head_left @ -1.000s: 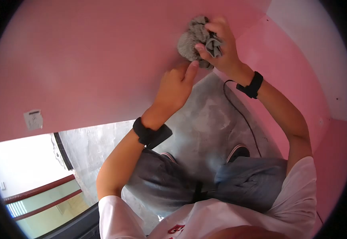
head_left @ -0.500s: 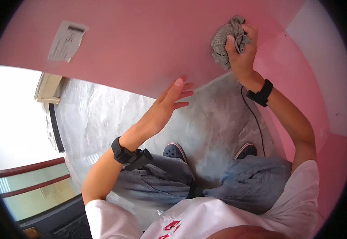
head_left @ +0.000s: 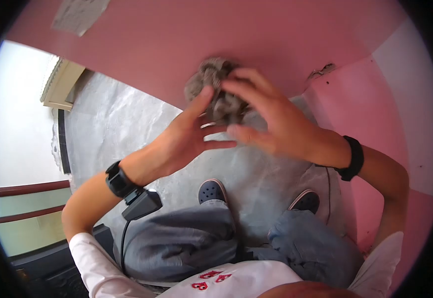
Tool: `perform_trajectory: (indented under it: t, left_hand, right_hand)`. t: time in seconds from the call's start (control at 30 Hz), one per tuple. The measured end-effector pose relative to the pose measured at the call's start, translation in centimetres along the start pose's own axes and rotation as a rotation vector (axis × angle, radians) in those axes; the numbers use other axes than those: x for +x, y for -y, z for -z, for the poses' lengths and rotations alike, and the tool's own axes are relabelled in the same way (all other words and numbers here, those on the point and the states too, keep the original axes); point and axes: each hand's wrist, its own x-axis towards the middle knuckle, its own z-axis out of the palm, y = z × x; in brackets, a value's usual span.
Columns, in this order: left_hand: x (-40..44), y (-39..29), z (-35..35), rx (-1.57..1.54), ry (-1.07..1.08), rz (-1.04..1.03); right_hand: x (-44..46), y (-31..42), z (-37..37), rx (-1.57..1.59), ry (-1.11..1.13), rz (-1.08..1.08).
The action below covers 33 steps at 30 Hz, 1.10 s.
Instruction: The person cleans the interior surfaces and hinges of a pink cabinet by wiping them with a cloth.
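A crumpled grey-brown cloth (head_left: 215, 82) is bunched between my two hands, in front of the lower part of a pink panel (head_left: 152, 54). My left hand (head_left: 179, 141) supports it from the lower left, the thumb against the cloth and the other fingers reaching beneath it. From the right, my right hand (head_left: 281, 121) grips it with curved fingers along its upper edge, the thumb lower down. Both hands are slightly blurred, and part of the cloth is hidden behind the fingers. Whether the cloth touches the panel, I cannot tell.
A torn white label (head_left: 79, 17) is stuck on the panel. A pink wall (head_left: 375, 104) rises at right, with a chipped patch (head_left: 321, 71) near the corner. A dark cable (head_left: 328, 198) runs along the grey marbled floor (head_left: 122, 119) near my right shoe (head_left: 306, 201).
My right hand has brought the cloth from the upper right of the panel down and left. My left hand, earlier apart with nothing in it, now meets the cloth. The view has shifted.
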Motion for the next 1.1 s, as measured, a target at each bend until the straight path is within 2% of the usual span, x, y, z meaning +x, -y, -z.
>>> perform_trajectory:
  t: [0.03,0.07,0.1,0.17,0.23,0.3,0.33,0.37,0.43,0.5,0.53,0.57,0.6,0.63,0.67,0.7,0.83,0.9,0.93,0.97,1.0,1.03,1.1]
  left_hand:
    - [-0.3,0.5,0.5,0.025,-0.01,0.014]
    - [-0.7,0.8,0.8,0.077,-0.046,0.031]
    - [-1.1,0.9,1.4,0.12,-0.086,0.042]
    - [-1.1,1.3,3.0,0.087,-0.06,0.052]
    - [-1.6,2.0,3.6,0.218,-0.145,0.058]
    - [-2.1,2.4,4.2,0.245,-0.209,0.059]
    - [-2.6,2.8,4.4,0.328,-0.176,-0.017]
    - [-3.5,3.0,4.8,0.412,-0.138,-0.095]
    - [-4.4,3.6,5.3,0.448,-0.159,-0.135]
    - [-4.3,4.2,5.1,0.673,-0.12,-0.217]
    - [-4.2,4.2,4.7,0.702,-0.121,-0.296]
    - [-3.6,4.1,4.1,0.708,-0.124,-0.287]
    - [-3.0,3.8,3.7,0.813,-0.131,-0.407]
    - [-2.7,3.3,3.3,0.913,-0.138,-0.529]
    - [-2.1,2.3,3.0,1.13,-0.156,-0.567]
    - [-2.1,1.3,2.3,1.127,-0.162,-0.552]
    - [-2.2,-1.6,1.7,1.285,-0.126,-0.472]
    - [-2.8,-2.5,1.0,1.16,-0.175,-0.119]
    - [-3.4,-2.6,0.9,1.356,-0.169,-0.15]
    - [-4.1,-2.5,0.3,1.366,-0.172,-0.152]
    - [-4.7,-2.3,-0.5,1.605,-0.215,-0.232]
    - [-5.1,-2.0,-1.0,1.827,-0.26,-0.309]
    - [-6.5,-1.1,-1.0,1.884,-0.305,-0.393]
  right_hand:
    - [-0.6,-0.3,0.3,0.016,0.106,0.048]
    - [-1.5,-0.3,0.3,0.107,0.187,-0.008]
    - [-2.2,-0.5,-0.2,0.122,0.164,-0.003]
    - [-3.1,-1.0,-1.3,0.31,0.346,0.045]
    - [-3.3,-0.9,-2.2,0.358,0.293,0.066]
    - [-3.6,-1.6,-3.0,0.484,0.199,-0.095]
    - [-3.5,-1.7,-3.9,0.508,0.123,-0.187]
    - [-3.3,-1.4,-4.2,0.518,0.14,-0.183]
    - [-2.4,-1.4,-4.0,0.395,0.267,-0.432]
    - [-2.9,-2.8,-4.7,0.471,0.289,-0.495]
    - [-3.1,-3.3,-5.0,0.694,0.29,-0.54]
    - [-3.5,-4.2,-5.1,0.921,0.284,-0.58]
    - [-3.5,-4.8,-4.9,0.928,0.468,-0.74]
    - [-3.4,-5.2,-4.9,0.936,0.468,-0.739]
    - [-3.3,-5.5,-4.9,1.14,0.602,-0.722]
    - [-3.2,-5.6,-4.9,1.345,0.739,-0.7]
    - [-2.4,-5.3,-4.6,1.493,0.742,-0.758]
    - [-2.8,-5.7,-5.7,1.563,0.755,-0.714]
    - [-1.7,-4.6,-5.2,1.573,0.759,-0.708]
    - [-0.3,-3.3,-4.2,1.412,0.818,-0.589]
    - [1.0,-2.3,-3.8,1.241,0.86,-0.472]
    - [1.3,-1.9,-4.1,1.237,0.858,-0.474]
    - [1.8,-0.9,-5.2,1.17,0.685,-0.515]
